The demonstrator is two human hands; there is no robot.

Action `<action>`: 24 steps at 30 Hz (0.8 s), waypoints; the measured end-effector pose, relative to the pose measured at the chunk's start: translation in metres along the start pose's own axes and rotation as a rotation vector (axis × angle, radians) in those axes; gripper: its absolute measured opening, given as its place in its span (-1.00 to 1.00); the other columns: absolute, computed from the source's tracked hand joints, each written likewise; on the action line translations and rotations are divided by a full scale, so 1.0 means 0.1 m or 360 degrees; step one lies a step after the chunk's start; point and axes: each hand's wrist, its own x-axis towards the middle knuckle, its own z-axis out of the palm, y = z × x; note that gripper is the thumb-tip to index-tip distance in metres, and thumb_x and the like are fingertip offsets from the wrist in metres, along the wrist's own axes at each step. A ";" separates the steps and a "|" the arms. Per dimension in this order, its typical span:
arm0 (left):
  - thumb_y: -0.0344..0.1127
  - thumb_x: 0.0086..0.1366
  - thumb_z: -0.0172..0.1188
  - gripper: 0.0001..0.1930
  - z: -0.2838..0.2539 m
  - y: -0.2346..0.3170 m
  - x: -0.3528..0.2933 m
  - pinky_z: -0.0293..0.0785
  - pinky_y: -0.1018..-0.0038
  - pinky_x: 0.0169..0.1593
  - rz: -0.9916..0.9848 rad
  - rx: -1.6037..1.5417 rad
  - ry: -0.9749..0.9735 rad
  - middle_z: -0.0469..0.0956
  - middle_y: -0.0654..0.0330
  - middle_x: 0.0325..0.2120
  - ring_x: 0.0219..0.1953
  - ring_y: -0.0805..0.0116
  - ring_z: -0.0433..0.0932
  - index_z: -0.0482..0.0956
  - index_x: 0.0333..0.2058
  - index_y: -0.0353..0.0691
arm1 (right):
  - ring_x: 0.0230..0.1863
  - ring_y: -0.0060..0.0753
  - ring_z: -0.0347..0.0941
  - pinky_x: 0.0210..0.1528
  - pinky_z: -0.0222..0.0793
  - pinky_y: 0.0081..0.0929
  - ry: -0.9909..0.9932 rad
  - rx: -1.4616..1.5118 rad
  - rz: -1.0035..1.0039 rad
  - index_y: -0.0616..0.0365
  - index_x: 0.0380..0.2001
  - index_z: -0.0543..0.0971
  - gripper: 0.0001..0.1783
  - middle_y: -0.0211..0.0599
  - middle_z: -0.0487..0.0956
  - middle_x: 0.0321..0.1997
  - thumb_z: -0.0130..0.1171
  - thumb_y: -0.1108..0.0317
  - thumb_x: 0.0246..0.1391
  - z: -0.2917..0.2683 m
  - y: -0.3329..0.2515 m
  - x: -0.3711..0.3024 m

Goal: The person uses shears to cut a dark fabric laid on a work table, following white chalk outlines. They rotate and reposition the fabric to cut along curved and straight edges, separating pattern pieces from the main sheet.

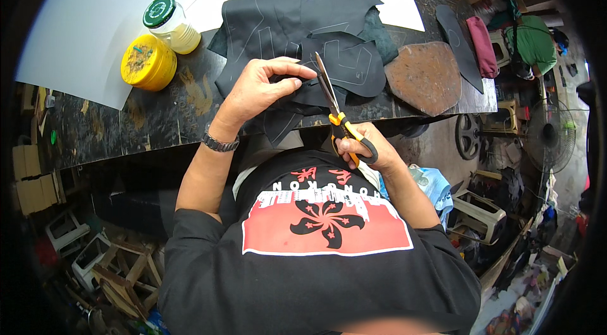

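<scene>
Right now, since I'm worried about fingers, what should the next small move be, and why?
I'd probably ease the left hand back slightly: in this view its fingertips appear very close to the blades of the scissors, which the right hand holds.

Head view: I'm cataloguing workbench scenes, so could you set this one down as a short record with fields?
Left hand: at the black leather-like pieces; whether it grips one is unclear
Left wrist: metal-banded wristwatch
Right hand: holding scissors with yellow-and-black handles, tips pointing away from the person
Markings: pale outlines on the black pieces
Left of pieces: yellow tub, green-lidded clear jar
Right of pieces: brown board
Surface: worn dark table
</scene>
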 end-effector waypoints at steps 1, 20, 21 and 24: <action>-0.53 0.14 0.17 -0.74 0.00 -0.01 0.00 0.32 0.44 0.17 0.0005 0.0002 -0.0006 0.67 0.20 -0.24 0.01 0.37 0.50 0.70 -0.19 -0.24 | -0.63 -0.64 0.36 -0.66 0.30 -0.67 -0.0037 0.0058 -0.0023 0.22 -0.51 0.52 -0.65 -0.42 0.43 -0.61 0.36 0.14 -0.02 0.01 0.02 0.00; -0.50 0.12 0.34 -0.50 0.20 -0.15 0.11 0.48 0.70 -0.24 -0.0017 -0.0576 0.0385 0.43 0.19 0.05 -0.29 0.62 0.51 0.48 0.07 -0.29 | -0.62 -0.61 0.37 -0.60 0.32 -0.68 0.0060 0.0151 -0.0032 0.21 -0.47 0.51 -0.65 -0.37 0.46 -0.56 0.29 0.11 0.03 0.11 0.17 0.04; -0.50 0.12 0.34 -0.51 0.21 -0.16 0.12 0.48 0.70 -0.25 -0.0040 -0.0574 0.0374 0.44 0.20 0.03 -0.30 0.62 0.51 0.48 0.07 -0.28 | -0.61 -0.58 0.39 -0.57 0.33 -0.65 0.0073 0.0155 -0.0011 0.23 -0.45 0.51 -0.63 -0.35 0.47 -0.55 0.30 0.10 0.00 0.11 0.16 0.04; -0.48 0.13 0.34 -0.53 0.22 -0.15 0.15 0.47 0.69 -0.27 -0.0106 -0.0516 0.0371 0.47 0.22 -0.02 -0.32 0.63 0.51 0.50 0.05 -0.28 | -0.60 -0.55 0.40 -0.52 0.36 -0.63 0.0107 0.0132 0.0021 0.24 -0.40 0.51 -0.58 -0.33 0.48 -0.53 0.30 0.06 -0.01 0.12 0.15 0.04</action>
